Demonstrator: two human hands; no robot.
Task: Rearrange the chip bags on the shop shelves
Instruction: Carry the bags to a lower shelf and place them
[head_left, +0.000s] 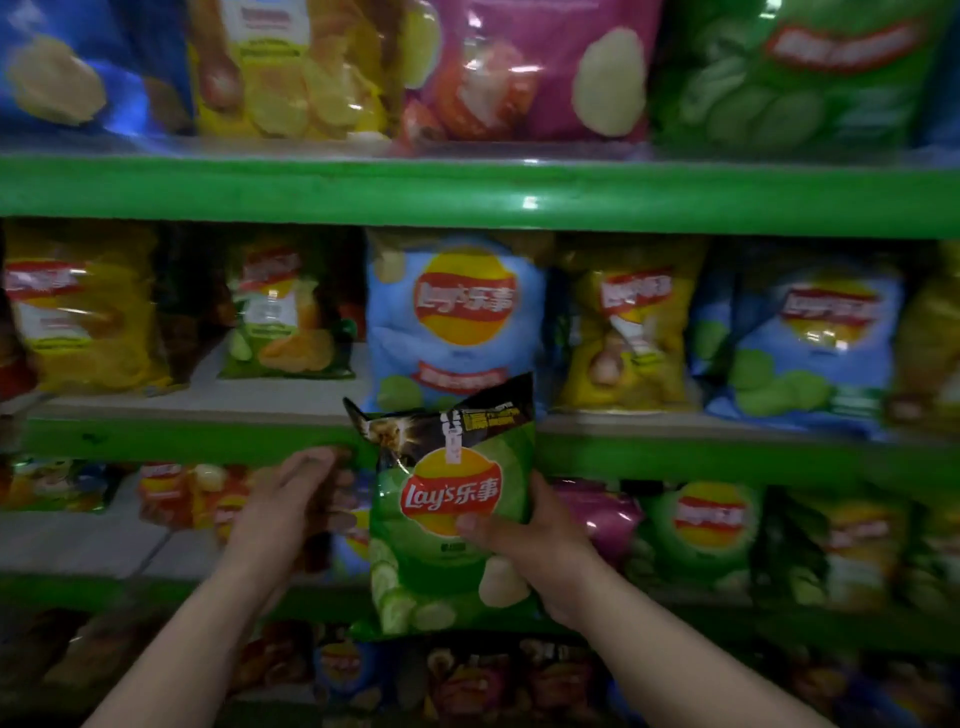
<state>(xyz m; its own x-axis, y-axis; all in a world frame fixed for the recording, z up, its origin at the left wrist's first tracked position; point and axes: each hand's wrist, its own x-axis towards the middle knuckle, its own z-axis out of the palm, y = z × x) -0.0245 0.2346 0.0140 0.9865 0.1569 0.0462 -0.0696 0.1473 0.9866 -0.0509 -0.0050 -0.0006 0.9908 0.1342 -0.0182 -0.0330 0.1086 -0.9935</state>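
A green Lay's chip bag (441, 499) with cucumber slices and a dark top strip is held upright in front of the shelves. My right hand (524, 535) grips its right edge, thumb across the front. My left hand (291, 499) is beside the bag's left edge, fingers curled toward it; whether they touch the bag I cannot tell. Directly behind the held bag, on the middle shelf (208, 402), stands a light blue Lay's bag (457, 322).
Green-edged shelves hold rows of chip bags: yellow (83, 312), green-and-yellow (285, 312), yellow (628, 338) and blue (810, 348) on the middle shelf. Larger bags line the top shelf. The lower shelf (78, 540) has bare white board at the left and a pink bag (602, 514).
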